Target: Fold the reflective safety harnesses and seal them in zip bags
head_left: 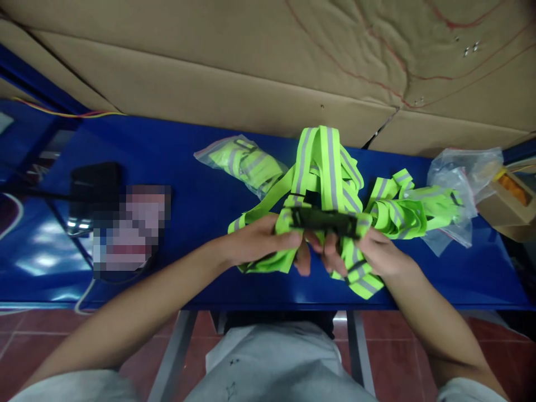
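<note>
A neon-green reflective strap vest [324,167] with grey stripes lies bunched on the blue table [188,195]. My left hand [263,243] is closed on the green strap at the left end of a black buckle [324,219]. My right hand [368,251] is closed on the strap at the buckle's right end. Both hands hold the buckle just above the table's near edge, and loose strap ends hang below my fingers.
A clear bag [245,162] with a folded green vest lies at the back left of the pile. Another clear bag [460,190] with green straps sits at the right, beside a cardboard box [508,206]. A black object [94,187] is at the left. Cardboard sheets [251,67] stand behind.
</note>
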The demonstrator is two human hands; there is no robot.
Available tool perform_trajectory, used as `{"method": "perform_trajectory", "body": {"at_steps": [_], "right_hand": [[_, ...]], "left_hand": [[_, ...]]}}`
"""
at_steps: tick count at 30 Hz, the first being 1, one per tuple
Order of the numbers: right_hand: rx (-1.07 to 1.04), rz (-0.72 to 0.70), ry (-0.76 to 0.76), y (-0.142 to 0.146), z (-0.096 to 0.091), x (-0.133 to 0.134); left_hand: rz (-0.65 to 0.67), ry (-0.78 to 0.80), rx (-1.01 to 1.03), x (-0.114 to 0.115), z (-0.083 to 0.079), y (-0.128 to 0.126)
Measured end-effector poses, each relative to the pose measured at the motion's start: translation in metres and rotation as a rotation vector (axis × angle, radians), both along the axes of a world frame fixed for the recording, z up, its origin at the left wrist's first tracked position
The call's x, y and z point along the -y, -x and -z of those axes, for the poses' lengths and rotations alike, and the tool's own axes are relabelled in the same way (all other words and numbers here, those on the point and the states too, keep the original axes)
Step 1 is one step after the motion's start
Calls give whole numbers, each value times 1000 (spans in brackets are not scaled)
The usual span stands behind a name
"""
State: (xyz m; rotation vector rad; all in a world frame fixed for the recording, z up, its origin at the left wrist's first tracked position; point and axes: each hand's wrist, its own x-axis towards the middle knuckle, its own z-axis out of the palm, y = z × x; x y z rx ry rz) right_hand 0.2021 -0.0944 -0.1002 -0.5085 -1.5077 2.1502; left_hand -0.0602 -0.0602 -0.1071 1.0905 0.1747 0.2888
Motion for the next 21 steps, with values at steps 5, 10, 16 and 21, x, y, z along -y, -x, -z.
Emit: {"method": "perform_trajectory", "body": {"at_steps": [5,10,16,21], "right_hand": [[185,439,-87,15,13,4],[34,359,19,20,12,6],[250,606,-106,26,34,9],[415,692,-185,29,36,11]], "left_hand": [[-285,85,-58,-3,12,-8],[-276,204,-26,5,12,-12],[-570,18,-111,7,15,-20],[-695,-356,-251,8,18,-17]]}}
